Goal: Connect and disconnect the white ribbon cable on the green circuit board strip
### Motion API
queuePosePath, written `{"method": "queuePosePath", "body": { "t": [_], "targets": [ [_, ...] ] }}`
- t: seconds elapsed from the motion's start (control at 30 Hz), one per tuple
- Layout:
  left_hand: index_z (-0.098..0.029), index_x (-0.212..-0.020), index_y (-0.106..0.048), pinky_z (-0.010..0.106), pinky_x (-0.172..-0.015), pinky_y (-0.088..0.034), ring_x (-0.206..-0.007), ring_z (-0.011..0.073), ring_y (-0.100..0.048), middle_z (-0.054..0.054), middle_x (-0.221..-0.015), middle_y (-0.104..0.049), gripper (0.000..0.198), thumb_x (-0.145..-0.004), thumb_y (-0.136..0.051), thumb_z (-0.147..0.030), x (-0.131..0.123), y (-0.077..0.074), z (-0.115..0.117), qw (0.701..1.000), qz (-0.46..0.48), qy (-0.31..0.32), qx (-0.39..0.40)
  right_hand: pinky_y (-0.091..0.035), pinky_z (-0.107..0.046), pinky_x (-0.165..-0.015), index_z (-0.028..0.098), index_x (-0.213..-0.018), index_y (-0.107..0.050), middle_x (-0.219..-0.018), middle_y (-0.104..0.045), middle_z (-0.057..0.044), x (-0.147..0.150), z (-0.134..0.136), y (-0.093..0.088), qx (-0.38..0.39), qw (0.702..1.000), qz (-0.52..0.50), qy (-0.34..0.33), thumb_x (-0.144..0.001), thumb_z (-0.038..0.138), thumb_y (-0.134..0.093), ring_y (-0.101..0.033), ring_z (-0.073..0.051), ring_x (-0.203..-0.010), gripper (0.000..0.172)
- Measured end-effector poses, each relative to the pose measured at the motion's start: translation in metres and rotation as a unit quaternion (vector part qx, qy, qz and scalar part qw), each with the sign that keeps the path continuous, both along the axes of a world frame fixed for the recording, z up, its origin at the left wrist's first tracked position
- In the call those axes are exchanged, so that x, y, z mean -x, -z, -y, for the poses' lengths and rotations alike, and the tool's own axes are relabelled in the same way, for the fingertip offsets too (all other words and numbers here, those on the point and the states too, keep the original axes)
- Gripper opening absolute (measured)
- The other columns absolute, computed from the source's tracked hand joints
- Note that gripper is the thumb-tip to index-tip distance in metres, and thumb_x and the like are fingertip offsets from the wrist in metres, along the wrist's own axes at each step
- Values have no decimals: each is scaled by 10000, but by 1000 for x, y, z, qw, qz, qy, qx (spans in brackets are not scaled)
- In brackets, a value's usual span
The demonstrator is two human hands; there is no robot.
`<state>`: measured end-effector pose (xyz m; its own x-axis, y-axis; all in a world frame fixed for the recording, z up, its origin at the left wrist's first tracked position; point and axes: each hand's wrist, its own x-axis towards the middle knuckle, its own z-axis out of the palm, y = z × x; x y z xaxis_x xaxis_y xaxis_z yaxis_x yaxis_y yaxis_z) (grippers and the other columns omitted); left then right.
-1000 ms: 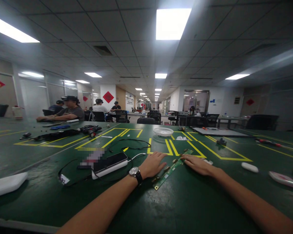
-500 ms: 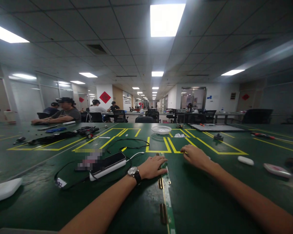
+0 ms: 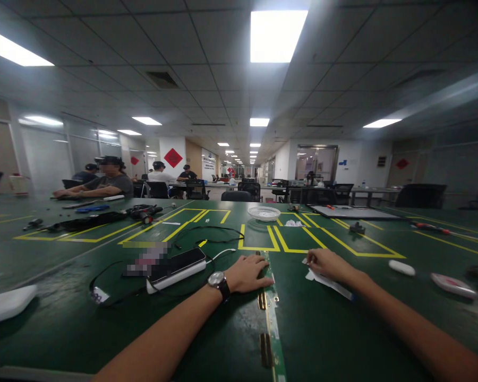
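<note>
A long, narrow green circuit board (image 3: 278, 335) runs along the table from near my left hand to the lower edge of view, with brown flex tabs (image 3: 265, 350) on its left side. My left hand (image 3: 247, 273) lies on its far end, palm down, fingers loosely spread, thumb across the board. To the right, my right hand (image 3: 327, 263) is closed with the fingertips pinched on a thin, pale strip (image 3: 334, 286). That strip slants under the hand and forearm, its near end close to the table. Whether it is film, tape or paper I cannot tell.
A white box with a black-screened phone (image 3: 179, 265) and dark cables stands on the left. Ahead are a white basket (image 3: 263, 213), crumpled white scraps (image 3: 293, 223) and yellow tape lines. A white oval object (image 3: 401, 267) lies right. Co-workers sit in the left background.
My right hand has moved slightly right and nearer to me, and the pale strip beneath it now shows. My left hand stays on the circuit board.
</note>
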<state>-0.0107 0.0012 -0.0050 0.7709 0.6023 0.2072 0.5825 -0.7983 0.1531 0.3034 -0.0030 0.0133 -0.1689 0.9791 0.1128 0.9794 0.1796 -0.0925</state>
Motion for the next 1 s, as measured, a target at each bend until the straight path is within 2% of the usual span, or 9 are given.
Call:
{"method": "queuePosePath", "body": {
  "t": [0.17,0.27,0.4,1.0],
  "targets": [
    [-215,-1442,-419,515,-1047,-332,-1351,327,-381,140,-1486,-409,706,-921,-349,-687,1,1,-1,1000,-15,7,5,-425,-273,-691,187,-918,-676,-903,-669,-53,42,21,0,7,982,-89,-168,-836,300,-564,-591,-180,-797,178],
    [-212,-1447,-413,520,-1052,-329,-1355,332,-378,146,-1488,-406,716,-920,-345,-692,1,1,-1,1000,-17,5,6,-428,-272,-721,192,-945,-671,-908,-657,-39,68,35,0,0,969,-107,-221,-806,263,-594,-581,-169,-807,174],
    [-213,-1448,-413,531,-1057,-326,-1361,338,-371,144,-1496,-397,715,-918,-355,-689,1,1,0,1000,-14,2,8,-420,-279,-736,198,-931,-683,-910,-652,-45,85,44,-1,-19,972,-92,-216,-805,256,-599,-577,-177,-824,162],
    [-217,-1452,-398,537,-1064,-309,-1377,324,-346,154,-1500,-384,712,-925,-333,-692,-1,1,1,1000,-23,2,11,-355,-262,-666,216,-919,-674,-866,-654,-36,99,54,-3,-51,987,-16,-152,-841,301,-557,-580,-173,-779,164]
  ]
}}
